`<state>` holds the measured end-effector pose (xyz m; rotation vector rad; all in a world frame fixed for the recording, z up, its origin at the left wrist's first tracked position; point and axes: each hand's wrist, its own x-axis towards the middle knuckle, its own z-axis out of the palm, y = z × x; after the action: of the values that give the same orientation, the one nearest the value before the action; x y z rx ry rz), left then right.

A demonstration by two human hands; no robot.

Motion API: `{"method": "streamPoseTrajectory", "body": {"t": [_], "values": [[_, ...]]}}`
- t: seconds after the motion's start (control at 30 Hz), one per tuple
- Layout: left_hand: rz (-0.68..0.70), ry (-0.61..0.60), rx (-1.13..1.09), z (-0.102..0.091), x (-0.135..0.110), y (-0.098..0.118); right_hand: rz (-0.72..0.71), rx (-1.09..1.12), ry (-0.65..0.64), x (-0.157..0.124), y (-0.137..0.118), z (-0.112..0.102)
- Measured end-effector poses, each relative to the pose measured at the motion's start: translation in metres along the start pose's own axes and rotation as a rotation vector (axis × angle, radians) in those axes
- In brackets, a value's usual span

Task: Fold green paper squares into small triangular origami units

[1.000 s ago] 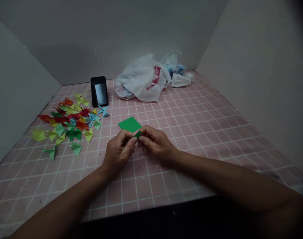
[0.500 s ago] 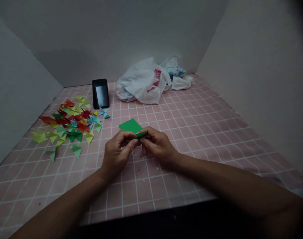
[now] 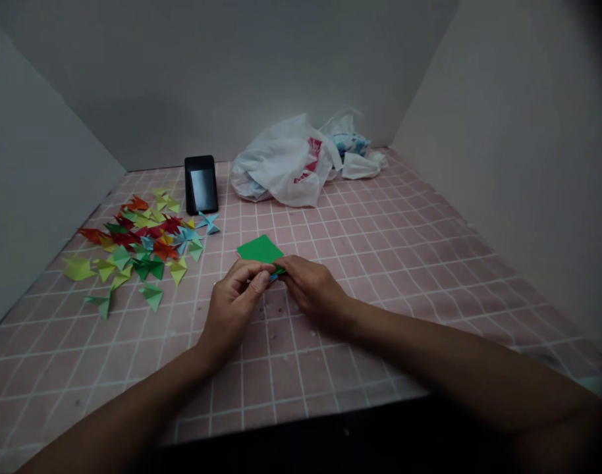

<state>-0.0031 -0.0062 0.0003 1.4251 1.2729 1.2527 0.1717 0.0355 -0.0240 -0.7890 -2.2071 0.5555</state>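
Observation:
My left hand pinches a small folded piece of green paper between thumb and fingers. From the other side my right hand is closed on the same paper, hiding most of it; a bit of blue shows at its lower edge. Just beyond the fingertips, green square paper lies flat on the pink checked cloth. To the left is a loose heap of folded paper shapes in red, orange, yellow, green and light blue.
A black phone-like device leans upright behind the heap. A white plastic bag with red print rests at the back, beside a smaller bag with a blue pattern. Pale walls enclose the cloth-covered surface. Its dark front edge lies nearest me.
My right hand has turned over the folded paper, and its thumb has gone out of sight. A blue bit now shows under the green. The heap and bags stay put.

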Motion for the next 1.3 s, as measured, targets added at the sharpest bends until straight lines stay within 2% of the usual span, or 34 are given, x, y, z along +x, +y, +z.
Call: {"method": "streamPoseTrajectory", "body": {"t": [0.17,0.4,0.73,1.03,1.3], "values": [[-0.18,-0.016,-0.148,0.001,-0.0008,-0.0043,-0.002,-0.099,-0.031,-0.0005,0.002,0.0005],[-0.351,-0.056,-0.378,0.0061,-0.0016,-0.0061,-0.024,-0.068,-0.057,-0.0007,0.0025,0.002],[-0.365,-0.013,-0.384,0.0067,-0.002,-0.0062,0.002,-0.12,-0.048,-0.0008,0.0065,0.0028],[-0.416,-0.02,-0.559,0.0092,-0.0005,-0.0033,-0.029,-0.132,-0.051,-0.0007,0.0021,0.0022],[-0.441,0.008,-0.473,0.0085,-0.0014,-0.0029,-0.073,-0.217,0.006,-0.0015,0.0051,0.0046]]}}
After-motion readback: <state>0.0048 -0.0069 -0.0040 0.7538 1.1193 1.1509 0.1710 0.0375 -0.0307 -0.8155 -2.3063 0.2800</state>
